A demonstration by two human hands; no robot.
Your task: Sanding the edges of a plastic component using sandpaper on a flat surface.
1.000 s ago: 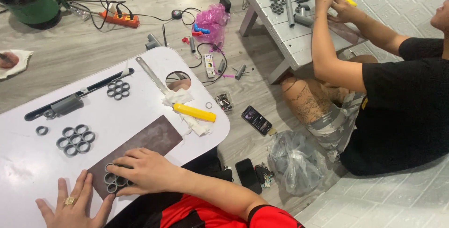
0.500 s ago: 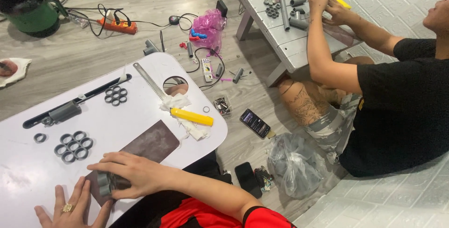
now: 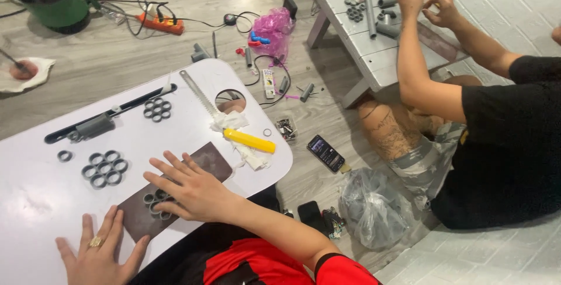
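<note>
pressing flat on a cluster of grey rings [image 3: 153,202], the right hand [image 3: 190,190] lies open, fingers spread, on a brown sanding sheet [image 3: 175,188] at the near edge of the white counter [image 3: 35,203]. the left hand [image 3: 100,253] rests open, palm down, just left of the sheet, a gold ring on one finger. a second ring cluster [image 3: 104,168] lies farther left, a yellow-handled saw [image 3: 225,115] to the right. across the floor, another person's hands [image 3: 426,2] work grey pipe pieces on a low bench [image 3: 374,51].
</note>
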